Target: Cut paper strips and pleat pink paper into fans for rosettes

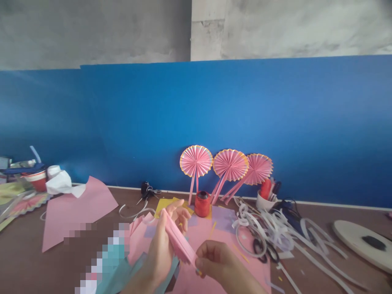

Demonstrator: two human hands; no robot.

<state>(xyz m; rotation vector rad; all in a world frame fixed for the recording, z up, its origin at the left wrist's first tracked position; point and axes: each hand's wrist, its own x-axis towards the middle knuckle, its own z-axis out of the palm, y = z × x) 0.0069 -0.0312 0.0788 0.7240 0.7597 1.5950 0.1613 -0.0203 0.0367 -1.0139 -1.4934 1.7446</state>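
A folded strip of pink pleated paper (179,241) slants between my two hands above the table. My left hand (167,234) supports its upper end, with the thumb along the paper and the other fingers curled behind. At the lower end, near a small yellow-edged tip, the fingers of my right hand (211,261) pinch the paper. Beneath the hands lies a pink paper sheet (226,237). Three round pleated paper fans (196,161) with pink handles lean on the blue panel behind. A red spool (202,204) stands just beyond my hands.
White paper strips (254,228) lie tangled on the right by black-handled scissors (266,250). A white cup (266,201) holds pens. Farther right is a round cream-coloured board (361,243). Keys (147,190) and a large pink sheet (79,212) are on the left. The blue panel (131,122) borders the table.
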